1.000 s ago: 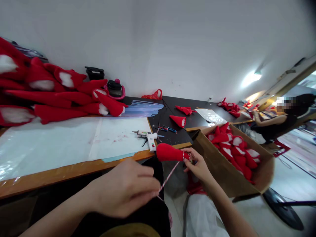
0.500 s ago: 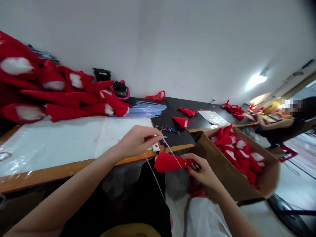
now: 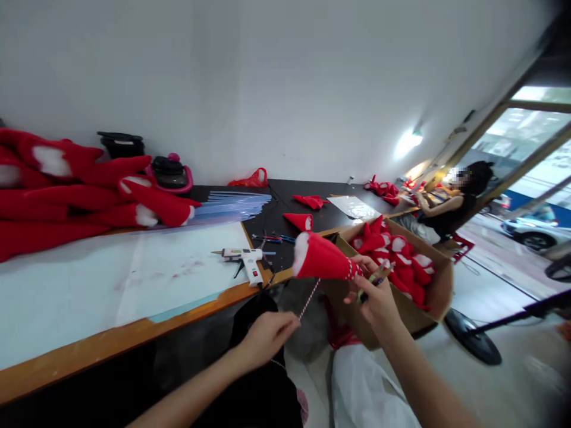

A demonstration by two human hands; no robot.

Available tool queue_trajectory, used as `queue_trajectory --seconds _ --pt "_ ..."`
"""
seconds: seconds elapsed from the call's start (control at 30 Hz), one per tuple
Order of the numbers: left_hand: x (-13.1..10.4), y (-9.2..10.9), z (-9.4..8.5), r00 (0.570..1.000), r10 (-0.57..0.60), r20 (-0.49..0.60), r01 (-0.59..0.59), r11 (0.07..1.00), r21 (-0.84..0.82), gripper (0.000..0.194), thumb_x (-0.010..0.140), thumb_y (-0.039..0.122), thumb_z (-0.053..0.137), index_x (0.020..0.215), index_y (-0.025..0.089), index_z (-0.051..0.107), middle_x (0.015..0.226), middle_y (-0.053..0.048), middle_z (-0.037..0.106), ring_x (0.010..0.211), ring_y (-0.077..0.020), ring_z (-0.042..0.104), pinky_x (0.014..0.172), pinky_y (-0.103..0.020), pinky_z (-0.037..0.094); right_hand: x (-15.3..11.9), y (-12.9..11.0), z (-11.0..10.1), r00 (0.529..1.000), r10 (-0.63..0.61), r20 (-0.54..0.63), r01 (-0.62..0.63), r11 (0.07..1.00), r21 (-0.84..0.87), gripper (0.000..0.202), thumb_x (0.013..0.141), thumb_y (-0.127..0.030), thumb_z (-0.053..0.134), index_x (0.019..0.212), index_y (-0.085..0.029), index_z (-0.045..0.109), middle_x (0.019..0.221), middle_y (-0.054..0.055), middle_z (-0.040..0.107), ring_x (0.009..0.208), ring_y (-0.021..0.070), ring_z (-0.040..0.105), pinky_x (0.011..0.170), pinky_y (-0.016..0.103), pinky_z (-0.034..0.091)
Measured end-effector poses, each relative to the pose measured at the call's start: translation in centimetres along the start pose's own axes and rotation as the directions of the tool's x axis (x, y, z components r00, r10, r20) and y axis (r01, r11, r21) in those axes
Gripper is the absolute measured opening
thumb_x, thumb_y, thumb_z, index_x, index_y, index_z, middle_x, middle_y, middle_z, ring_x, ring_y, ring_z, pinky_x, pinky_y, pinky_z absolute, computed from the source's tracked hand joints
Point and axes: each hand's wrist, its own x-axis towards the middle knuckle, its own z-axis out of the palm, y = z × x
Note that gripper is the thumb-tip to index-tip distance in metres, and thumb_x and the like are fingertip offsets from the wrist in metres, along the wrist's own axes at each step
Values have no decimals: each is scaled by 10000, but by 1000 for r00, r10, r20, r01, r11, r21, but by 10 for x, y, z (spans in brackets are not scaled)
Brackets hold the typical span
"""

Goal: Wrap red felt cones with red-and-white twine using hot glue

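Note:
My right hand (image 3: 378,300) is closed round the narrow end of a stuffed red felt cone (image 3: 325,259). White stuffing shows at its wide end, which points left. A red-and-white twisted cord (image 3: 309,301) is wound round the narrow part. Lower down, my left hand (image 3: 271,334) pinches this cord and holds it taut below the cone; its loose end trails over my lap. Also in my right hand sits a small tool with greenish parts (image 3: 373,284), perhaps thread snips; its shape is partly hidden by the fingers.
A white glue gun (image 3: 244,257) lies on the table near its front edge, with pens (image 3: 273,239) behind it. Stuffed red pieces (image 3: 89,184) are heaped at left. A cardboard box (image 3: 439,297) of red pieces stands at right, beyond it a seated person (image 3: 459,199).
My left hand has swung from above the cone to below it, drawing the cord down. The cone has tilted, its wide end now raised and showing stuffing. The view has turned right.

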Motion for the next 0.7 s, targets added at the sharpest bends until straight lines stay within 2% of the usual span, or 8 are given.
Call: queue_trajectory --seconds 0.1,0.17,0.23,0.3,0.43,0.5,0.6,0.7 --pt "-29 17 19 992 81 93 -102 960 261 307 966 286 364 868 213 646 705 -37 647 592 -175 615 519 -282 390 13 7 -14 987 -40 -159 32 998 -52 332 673 -243 773 975 -229 638 1021 28 597 799 178 594 415 257 593" --pt "-43 33 9 981 146 131 -183 924 337 273 945 236 367 915 222 638 706 -42 645 544 -190 611 475 -316 369 17 13 -24 978 -77 -195 55 991 -119 312 676 -244 771 958 -220 639 1034 29 578 856 191 581 447 275 610" --pt "-51 52 -17 972 208 112 -235 904 357 262 941 193 363 933 214 624 705 -30 632 536 -180 604 473 -315 374 15 20 -30 978 -108 -178 68 973 -221 285 700 -255 752 961 -217 643 1045 33 576 894 203 574 481 291 624" --pt "-52 73 -53 962 267 56 -268 886 379 242 963 187 375 939 209 614 700 -12 620 549 -149 590 485 -278 375 10 24 -31 986 -123 -113 76 934 -348 264 739 -265 717 990 -220 646 1050 39 585 888 203 575 505 303 630" --pt "-37 110 -126 938 345 -44 -297 860 415 175 973 219 449 1008 213 620 726 7 636 591 -105 573 539 -212 372 -5 22 -17 990 -103 99 140 834 -534 288 795 -216 636 1083 -230 628 1045 51 614 834 193 608 544 286 615" --pt "-21 121 -155 935 348 -71 -289 861 420 154 960 222 486 958 212 640 741 14 654 619 -94 576 569 -194 377 -10 17 -7 960 -122 252 252 770 -586 314 798 -160 607 1102 -232 626 1098 59 624 926 211 626 688 308 609" --pt "10 119 -186 925 327 -195 -233 891 390 157 926 261 546 859 186 667 667 27 635 569 -81 529 538 -183 356 -14 7 3 881 -145 451 410 709 -574 357 781 -76 572 1095 -235 634 1136 53 641 1060 217 611 915 344 526" --pt "43 94 -201 919 247 -308 -172 953 251 203 897 319 576 835 156 680 558 42 551 490 -72 437 480 -184 311 -17 -3 5 846 -138 515 432 743 -511 369 762 -42 556 1063 -236 643 1109 51 660 1030 203 630 889 322 531"
